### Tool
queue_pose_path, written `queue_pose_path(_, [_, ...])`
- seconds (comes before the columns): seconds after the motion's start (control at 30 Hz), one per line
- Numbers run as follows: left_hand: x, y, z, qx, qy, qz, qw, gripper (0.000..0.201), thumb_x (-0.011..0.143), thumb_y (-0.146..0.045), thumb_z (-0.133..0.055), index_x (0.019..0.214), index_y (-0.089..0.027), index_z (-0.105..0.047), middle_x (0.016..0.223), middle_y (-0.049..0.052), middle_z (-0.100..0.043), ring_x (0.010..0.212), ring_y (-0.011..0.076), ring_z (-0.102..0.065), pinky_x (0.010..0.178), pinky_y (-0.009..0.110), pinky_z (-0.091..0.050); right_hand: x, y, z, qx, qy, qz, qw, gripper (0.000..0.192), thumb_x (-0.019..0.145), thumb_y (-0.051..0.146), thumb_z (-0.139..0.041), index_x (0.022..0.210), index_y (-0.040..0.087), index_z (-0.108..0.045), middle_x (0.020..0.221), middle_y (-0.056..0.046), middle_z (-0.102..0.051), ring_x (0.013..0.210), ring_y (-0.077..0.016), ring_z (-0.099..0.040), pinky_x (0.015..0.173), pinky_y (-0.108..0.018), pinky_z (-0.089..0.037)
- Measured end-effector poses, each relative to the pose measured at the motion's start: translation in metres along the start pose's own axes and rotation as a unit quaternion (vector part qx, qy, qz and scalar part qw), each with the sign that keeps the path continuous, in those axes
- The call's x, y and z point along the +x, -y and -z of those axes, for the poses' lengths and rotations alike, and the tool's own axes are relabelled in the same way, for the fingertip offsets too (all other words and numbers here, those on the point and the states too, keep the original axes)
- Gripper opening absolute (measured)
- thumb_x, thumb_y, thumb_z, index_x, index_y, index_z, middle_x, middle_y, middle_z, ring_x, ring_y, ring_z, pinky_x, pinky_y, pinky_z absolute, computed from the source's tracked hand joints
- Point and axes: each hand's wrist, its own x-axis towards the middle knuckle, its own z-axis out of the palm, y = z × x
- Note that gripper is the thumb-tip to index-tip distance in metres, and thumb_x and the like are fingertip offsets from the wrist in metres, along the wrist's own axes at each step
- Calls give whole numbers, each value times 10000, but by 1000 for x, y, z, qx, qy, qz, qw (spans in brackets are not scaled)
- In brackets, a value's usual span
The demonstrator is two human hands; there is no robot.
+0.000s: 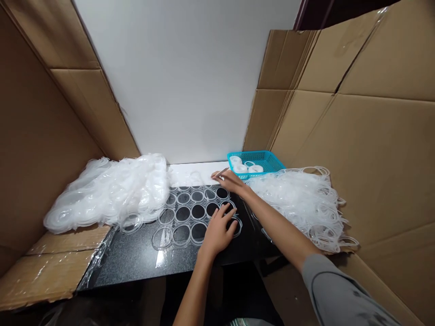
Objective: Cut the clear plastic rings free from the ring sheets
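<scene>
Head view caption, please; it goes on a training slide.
Left hand rests on clear discs laid in rows on a dark slab; right hand reaches toward the blue basket.

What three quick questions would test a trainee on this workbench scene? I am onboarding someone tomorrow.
1. True or false: the left hand rests flat on the clear discs laid in rows on the black table.
2. Which is nearest the right hand? A) turquoise basket B) left pile of clear plastic C) cardboard wall
3. Fill in: the basket holds white ____.

Key: 1 true; 2 A; 3 rolls, apparently tape, though too small to be sure.
</scene>
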Motion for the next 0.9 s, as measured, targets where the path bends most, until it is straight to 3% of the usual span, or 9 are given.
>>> queue_pose_path(0.1, [4, 15, 16, 2, -35, 6, 999, 424, 1060, -325, -464, 1455, -238, -592, 1587, 95, -538, 1515, 242, -451, 1251, 459, -395, -23, 6, -26, 60, 16, -45, 997, 160, 982, 295, -636, 978, 230, -782, 1048, -43, -811, 968, -220, -751, 953, -328, -531])
queue_pose_path(0.27, [2, 39, 21, 105, -24, 45, 993, 406, 1034, -318, -514, 1420, -230, -603, 1560, 113, -563, 1514, 308, -445, 1265, 579, -330, -46, 6, -51, 179, -10, -108, 978, 224, 958, 350, -650, 934, 164, -771, 990, -88, -805, 919, -227, -754, 865, -322, -566])
queue_pose_path(0.43, [-5, 41, 14, 125, -18, 52, 991, 420, 1048, -343, -479, 1441, -243, -591, 1585, 88, -547, 1530, 310, -419, 1272, 581, -309, -49, 5, -51, 202, 4, -112, 973, 222, 944, 361, -668, 934, 172, -784, 1003, -87, -809, 965, -247, -759, 904, -351, -572])
queue_pose_path(0.9, [-3, 40, 17, 121, -21, 47, 991, 404, 1040, -328, -482, 1406, -248, -633, 1559, 78, -574, 1512, 320, -443, 1258, 588, -341, -49, 0, -48, 204, 10, -128, 971, 226, 941, 378, -695, 956, 175, -796, 987, -84, -817, 955, -258, -761, 883, -355, -572])
